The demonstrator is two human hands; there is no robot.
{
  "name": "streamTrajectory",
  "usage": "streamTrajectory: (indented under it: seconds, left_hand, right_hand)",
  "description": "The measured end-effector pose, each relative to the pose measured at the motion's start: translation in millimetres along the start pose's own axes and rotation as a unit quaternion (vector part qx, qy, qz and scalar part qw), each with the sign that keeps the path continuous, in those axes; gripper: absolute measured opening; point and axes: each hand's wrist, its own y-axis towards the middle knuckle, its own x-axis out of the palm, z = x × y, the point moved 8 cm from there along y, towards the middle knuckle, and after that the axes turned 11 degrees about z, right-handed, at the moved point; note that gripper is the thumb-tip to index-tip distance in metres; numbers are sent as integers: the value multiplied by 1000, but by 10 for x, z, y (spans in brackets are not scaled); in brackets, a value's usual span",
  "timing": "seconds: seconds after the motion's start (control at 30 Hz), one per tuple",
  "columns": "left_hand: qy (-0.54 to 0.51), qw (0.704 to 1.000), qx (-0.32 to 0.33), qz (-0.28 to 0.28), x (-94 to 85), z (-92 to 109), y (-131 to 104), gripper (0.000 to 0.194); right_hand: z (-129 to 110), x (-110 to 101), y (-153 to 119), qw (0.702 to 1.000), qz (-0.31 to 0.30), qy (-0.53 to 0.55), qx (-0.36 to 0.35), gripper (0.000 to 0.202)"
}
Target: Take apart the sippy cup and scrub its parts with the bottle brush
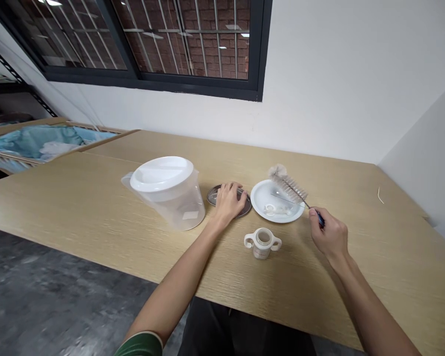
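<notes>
My right hand (328,232) is closed on the dark handle of a bottle brush (291,188), whose bristles hang over a white bowl (257,200). Small clear pieces (276,210) lie in that bowl. A thin wire or rod also reaches over it toward the hand. My left hand (228,201) rests over a round metal tray (244,210), fingers bent; whether it grips anything there is hidden. In front of the bowl stands a small open bottle with two white handles (262,242).
To the left of the metal tray is a clear pitcher with a white lid (163,175). A thin bent strip (380,195) lies at the right of the wooden table (133,237). A basket lined in blue (92,143) is at the far left, below the window.
</notes>
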Motion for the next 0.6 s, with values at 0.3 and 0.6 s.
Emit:
streamTrajectory:
  seconds: [0.3, 0.6]
  left_hand:
    - [-10, 1000, 10, 5, 32, 13, -4, 17]
    - [-26, 999, 19, -1, 42, 38, -9, 18]
  right_hand:
    - [-44, -25, 18, 1000, 11, 2, -17, 41]
    - [-1, -31, 18, 1000, 18, -5, -11, 40]
